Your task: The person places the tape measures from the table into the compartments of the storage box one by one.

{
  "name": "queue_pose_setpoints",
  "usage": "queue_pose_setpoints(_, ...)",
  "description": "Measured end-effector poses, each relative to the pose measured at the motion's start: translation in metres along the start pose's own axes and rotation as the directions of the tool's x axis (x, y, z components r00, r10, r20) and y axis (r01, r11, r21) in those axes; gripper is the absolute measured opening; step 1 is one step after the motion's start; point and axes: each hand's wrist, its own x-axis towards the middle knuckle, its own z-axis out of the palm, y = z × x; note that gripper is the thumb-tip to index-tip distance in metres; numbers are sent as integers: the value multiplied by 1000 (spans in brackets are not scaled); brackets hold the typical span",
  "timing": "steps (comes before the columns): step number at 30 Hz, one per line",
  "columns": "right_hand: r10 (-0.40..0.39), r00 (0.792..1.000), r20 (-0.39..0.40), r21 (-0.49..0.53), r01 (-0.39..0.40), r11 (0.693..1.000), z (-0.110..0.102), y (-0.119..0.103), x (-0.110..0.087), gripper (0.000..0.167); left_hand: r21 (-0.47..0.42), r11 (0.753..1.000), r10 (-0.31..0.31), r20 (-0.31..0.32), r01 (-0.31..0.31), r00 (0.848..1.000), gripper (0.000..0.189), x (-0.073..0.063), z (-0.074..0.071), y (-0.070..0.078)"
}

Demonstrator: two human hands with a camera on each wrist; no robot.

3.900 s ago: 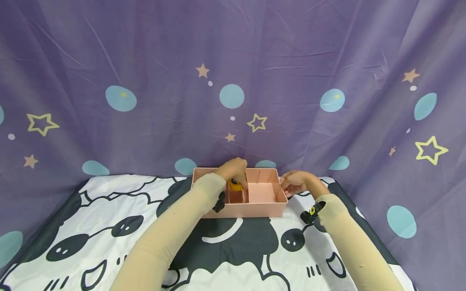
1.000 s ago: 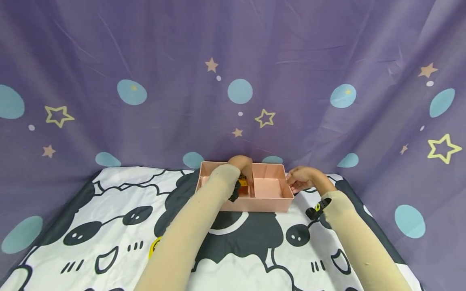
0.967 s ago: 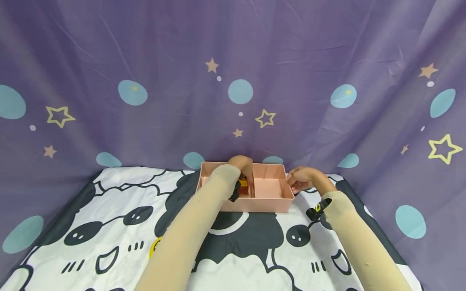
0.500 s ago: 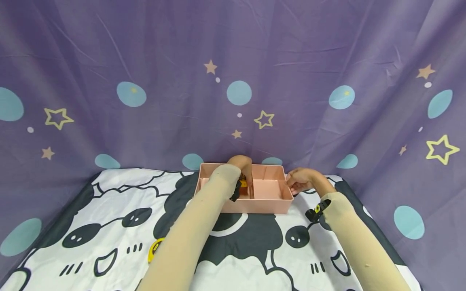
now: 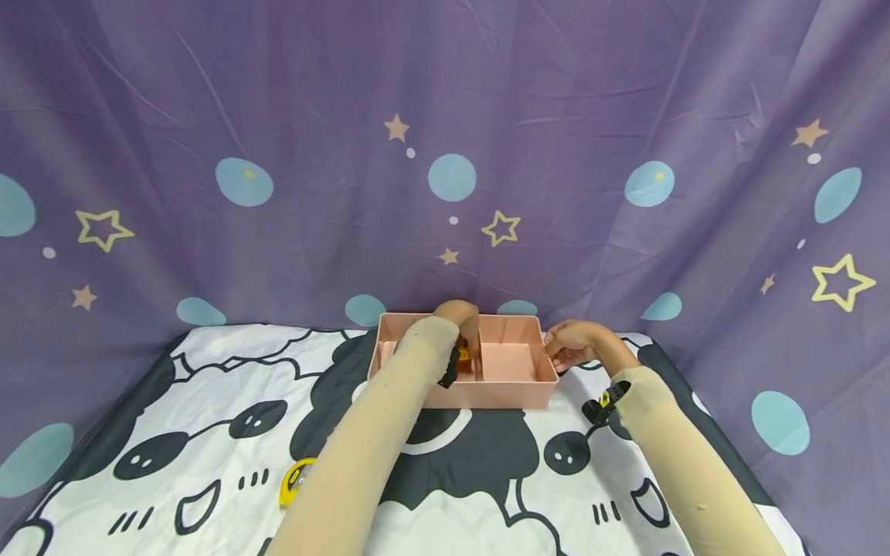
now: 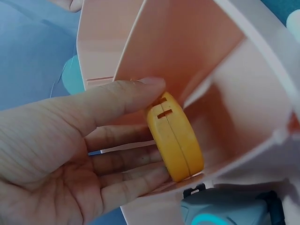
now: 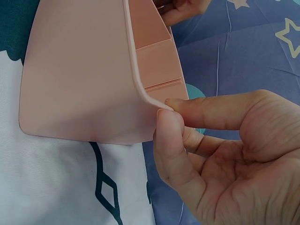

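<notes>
My left hand (image 5: 459,318) reaches down into the middle compartment of a pink divided box (image 5: 501,396). In the left wrist view its thumb and fingers pinch a rounded orange-yellow tape measure (image 6: 174,138), seen edge-on with a seam and two slots. The tape measure is within the compartment, beside the divider. At the box's right end, my right hand (image 5: 573,344) pinches the rim corner between thumb and finger, as the right wrist view shows. The box's right compartment holds nothing visible.
A yellow tape measure (image 5: 293,480) lies on the patterned cloth (image 5: 445,513), partly behind the left sleeve. A grey device with a cyan ring (image 6: 225,206) sits beside the middle compartment. A purple curtain (image 5: 313,255) hangs close behind the box.
Since the oldest frame, my left hand has sunk lower into the box with the tape measure. The other tape measure has come into view beside my sleeve. My right hand stays at the rim.
</notes>
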Motion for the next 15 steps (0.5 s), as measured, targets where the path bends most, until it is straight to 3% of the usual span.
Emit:
queue_pose_setpoints(9, -8, 1000, 10, -16, 8, 1000, 0, 1, 1, 12, 130, 990, -58, 65, 49, 996, 53, -1, 2, 10)
queue_pose_setpoints(15, 0, 1000, -3, -17, 0, 1000, 0, 0, 1, 12, 120, 992, -58, 63, 50, 996, 49, 4, 2, 10)
